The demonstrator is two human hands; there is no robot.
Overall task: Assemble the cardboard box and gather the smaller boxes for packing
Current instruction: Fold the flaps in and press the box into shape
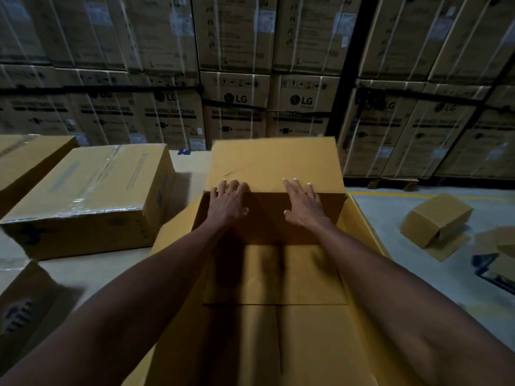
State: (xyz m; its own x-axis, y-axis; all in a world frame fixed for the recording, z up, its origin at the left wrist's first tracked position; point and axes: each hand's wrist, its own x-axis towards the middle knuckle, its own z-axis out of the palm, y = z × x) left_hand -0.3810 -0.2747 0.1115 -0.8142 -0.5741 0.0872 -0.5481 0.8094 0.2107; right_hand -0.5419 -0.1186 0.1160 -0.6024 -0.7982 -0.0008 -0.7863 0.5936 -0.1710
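Note:
A large open cardboard box (278, 324) stands in front of me, its bottom flaps folded flat inside. Its far flap (276, 162) stands up beyond the far wall. My left hand (227, 203) lies flat with spread fingers on the fold at the far flap's base, left of centre. My right hand (302, 203) presses the same fold to the right, fingers spread. Both arms reach over the box's inside. A smaller open cardboard box (436, 218) lies on its side on the floor at the right.
A taped, sealed carton (92, 199) sits on a surface to the left, with another carton (28, 160) behind it and one (25, 305) at the near left. Tall stacks of washing-machine cartons (237, 107) wall off the back. More flat cardboard (498, 254) lies at the far right.

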